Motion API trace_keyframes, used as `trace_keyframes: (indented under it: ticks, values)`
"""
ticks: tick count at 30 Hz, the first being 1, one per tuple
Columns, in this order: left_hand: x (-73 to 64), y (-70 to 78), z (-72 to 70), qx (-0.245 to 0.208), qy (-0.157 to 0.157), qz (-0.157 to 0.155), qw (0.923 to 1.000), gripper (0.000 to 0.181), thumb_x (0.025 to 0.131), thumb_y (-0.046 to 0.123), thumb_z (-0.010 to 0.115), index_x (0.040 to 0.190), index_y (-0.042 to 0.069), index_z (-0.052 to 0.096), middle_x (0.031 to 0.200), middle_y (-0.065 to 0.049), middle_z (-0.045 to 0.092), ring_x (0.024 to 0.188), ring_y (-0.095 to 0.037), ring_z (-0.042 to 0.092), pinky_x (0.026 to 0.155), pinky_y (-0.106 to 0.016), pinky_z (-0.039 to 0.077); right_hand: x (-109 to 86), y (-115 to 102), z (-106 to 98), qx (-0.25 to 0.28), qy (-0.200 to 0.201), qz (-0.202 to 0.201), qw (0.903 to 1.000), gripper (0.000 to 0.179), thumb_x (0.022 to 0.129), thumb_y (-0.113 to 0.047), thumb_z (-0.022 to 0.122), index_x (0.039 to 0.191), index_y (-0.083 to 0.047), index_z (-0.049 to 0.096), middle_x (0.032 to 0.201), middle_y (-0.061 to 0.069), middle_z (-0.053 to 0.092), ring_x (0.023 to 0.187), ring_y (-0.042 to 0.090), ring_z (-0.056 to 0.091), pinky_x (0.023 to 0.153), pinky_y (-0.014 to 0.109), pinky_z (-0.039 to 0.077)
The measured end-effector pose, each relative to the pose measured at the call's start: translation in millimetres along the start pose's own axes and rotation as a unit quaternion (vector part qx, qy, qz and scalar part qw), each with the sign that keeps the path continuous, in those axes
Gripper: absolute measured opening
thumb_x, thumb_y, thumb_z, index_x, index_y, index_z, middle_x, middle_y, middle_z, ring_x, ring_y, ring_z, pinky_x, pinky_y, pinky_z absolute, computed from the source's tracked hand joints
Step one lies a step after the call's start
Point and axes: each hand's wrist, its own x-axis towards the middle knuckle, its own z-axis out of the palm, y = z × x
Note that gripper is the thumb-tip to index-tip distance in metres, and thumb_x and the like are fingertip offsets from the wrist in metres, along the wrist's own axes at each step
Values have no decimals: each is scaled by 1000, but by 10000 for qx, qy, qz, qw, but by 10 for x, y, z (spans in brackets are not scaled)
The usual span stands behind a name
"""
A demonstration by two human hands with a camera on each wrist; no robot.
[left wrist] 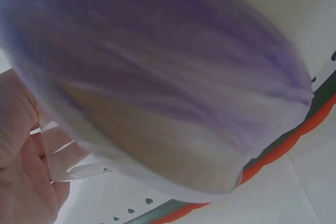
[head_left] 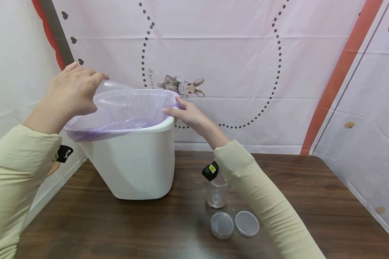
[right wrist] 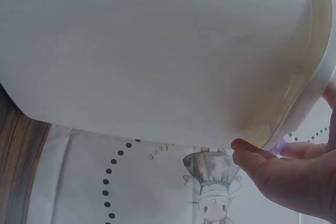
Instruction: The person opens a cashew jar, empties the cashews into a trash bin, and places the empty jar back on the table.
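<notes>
A white trash bin (head_left: 139,162) stands on the table, lined with a thin purple plastic bag (head_left: 126,125) folded over its rim. My left hand (head_left: 72,91) holds a clear plastic jar (head_left: 115,95) on its side over the bin's mouth, the jar's far end pointing right. In the left wrist view the palm and fingers wrap the jar (left wrist: 79,169), and the bag and bin rim hide much of it. My right hand (head_left: 189,114) pinches the bin's right rim, with the thumb and fingers on either side of the edge and the bag's edge.
Below the right forearm stands another clear jar (head_left: 216,198), partly covered by the sleeve. In front of it lie round clear lids, some stacked (head_left: 222,225) and a single lid (head_left: 247,223) beside them. A printed cloth (head_left: 240,72) hangs behind the brown wooden table (head_left: 291,187).
</notes>
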Motion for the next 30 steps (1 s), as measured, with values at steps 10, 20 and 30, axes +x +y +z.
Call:
trace_keyframes:
  ticks: [10,20,30]
  values:
    - [-4,65,26,-529,186,-232,9982,69,59,-2,57,127,-1,43,120,-30,48,116,-46,36,109,-50,7,-118,30,-114,-97,-275,-67,9996,72,86,-35,58,145,-16,22,146,5,31,132,18,29,105,37,29]
    - [-1,119,51,-941,102,-537,9941,72,66,8,62,133,0,38,123,-31,48,111,-50,39,97,-59,27,-244,71,-250,173,-507,-125,9985,64,89,-30,56,144,-16,27,146,7,30,132,20,30,106,36,29]
    - [24,170,87,-1164,221,-696,9905,77,66,19,70,133,1,38,120,-30,50,99,-49,47,76,-60,39,-409,123,-348,579,-535,-161,9968,63,90,-26,54,144,-12,25,145,11,31,131,19,32,107,33,26]
